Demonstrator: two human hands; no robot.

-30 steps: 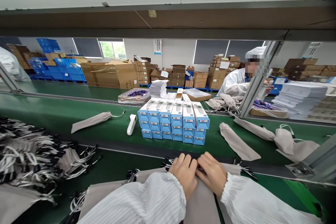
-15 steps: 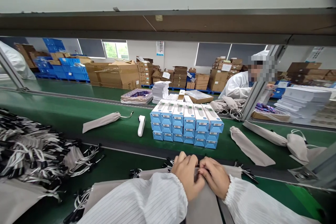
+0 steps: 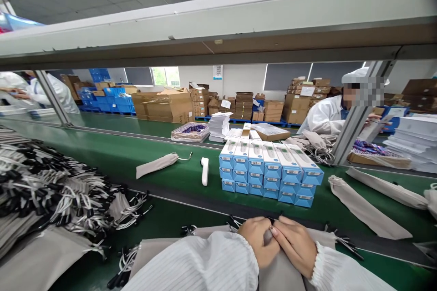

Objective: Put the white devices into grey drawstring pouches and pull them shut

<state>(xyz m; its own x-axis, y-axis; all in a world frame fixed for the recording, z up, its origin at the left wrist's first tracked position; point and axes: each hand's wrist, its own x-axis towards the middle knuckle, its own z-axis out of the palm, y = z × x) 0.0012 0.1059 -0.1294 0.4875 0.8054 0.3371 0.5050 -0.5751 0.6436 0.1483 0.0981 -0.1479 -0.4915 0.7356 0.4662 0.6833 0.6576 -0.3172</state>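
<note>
Fingers of the left hand [image 3: 260, 244] and right hand [image 3: 296, 246] pinch together on the mouth of a grey drawstring cloth pouch [image 3: 273, 269] lying directly beneath them. Just beyond stands a stack of blue-and-white cardboard boxes [image 3: 269, 170]; a tangled cord could likely snag the opening.

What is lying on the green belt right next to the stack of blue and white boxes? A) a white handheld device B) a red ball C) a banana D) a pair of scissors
A: a white handheld device lies on the green belt just left of the blue and white boxes, apart from them.
</note>
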